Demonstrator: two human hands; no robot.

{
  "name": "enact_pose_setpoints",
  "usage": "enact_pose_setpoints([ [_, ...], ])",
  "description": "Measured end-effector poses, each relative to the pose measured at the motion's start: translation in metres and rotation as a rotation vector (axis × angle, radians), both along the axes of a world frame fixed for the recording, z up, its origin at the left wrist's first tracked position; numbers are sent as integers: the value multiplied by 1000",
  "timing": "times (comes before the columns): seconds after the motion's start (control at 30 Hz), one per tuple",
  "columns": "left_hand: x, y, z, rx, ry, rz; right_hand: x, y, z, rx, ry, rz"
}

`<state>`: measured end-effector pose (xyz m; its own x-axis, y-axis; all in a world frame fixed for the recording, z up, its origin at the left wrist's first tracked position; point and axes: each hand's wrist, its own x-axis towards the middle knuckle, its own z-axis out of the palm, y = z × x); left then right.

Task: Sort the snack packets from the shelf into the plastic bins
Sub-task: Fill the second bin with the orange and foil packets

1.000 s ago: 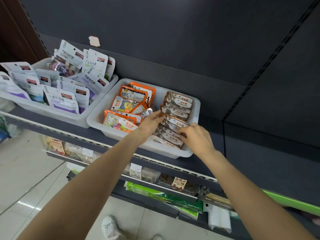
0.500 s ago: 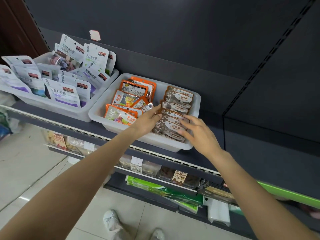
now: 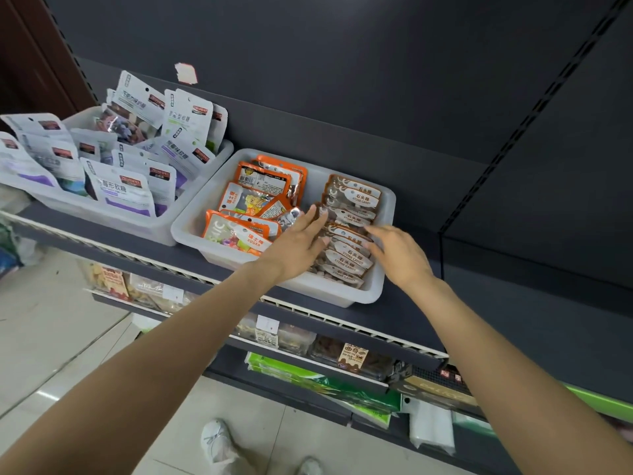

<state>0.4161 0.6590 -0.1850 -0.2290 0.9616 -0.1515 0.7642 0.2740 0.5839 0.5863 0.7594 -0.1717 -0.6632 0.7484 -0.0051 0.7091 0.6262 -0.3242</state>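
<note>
A white plastic bin on the dark shelf holds orange snack packets on its left side and a row of brown stone candy packets on its right. My left hand lies with straight fingers against the left edge of the brown row. My right hand hovers with relaxed, spread fingers over the right side of that row, fingertips touching the packets. A second white bin to the left is filled with white and purple packets.
The dark shelf runs on to the right of the bins, against a dark back panel. Lower shelves hold more packaged goods. My shoes stand on the tiled floor below.
Both hands have opened out and slid up along the brown packet row; my right hand has moved from the front packets to the right side of the row.
</note>
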Motion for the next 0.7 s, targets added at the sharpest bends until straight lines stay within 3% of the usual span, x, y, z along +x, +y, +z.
enact_pose_setpoints([
  [0.2, -2, 24, 10, 5, -355, 298, -26, 13, -5, 87, -117, -46],
  [0.37, -8, 40, 9, -22, -532, 249, -35, 25, -7, 209, -74, -73],
  [0.47, -6, 42, 13, -68, -551, 235, -33, 26, -10, 117, -84, -1],
  [0.6, -12, 34, -4, -154, -489, 156, -19, 28, -16, 87, -319, 108],
  [0.7, -14, 34, -8, -104, -495, 235, -18, 29, -12, 26, -292, 125],
])
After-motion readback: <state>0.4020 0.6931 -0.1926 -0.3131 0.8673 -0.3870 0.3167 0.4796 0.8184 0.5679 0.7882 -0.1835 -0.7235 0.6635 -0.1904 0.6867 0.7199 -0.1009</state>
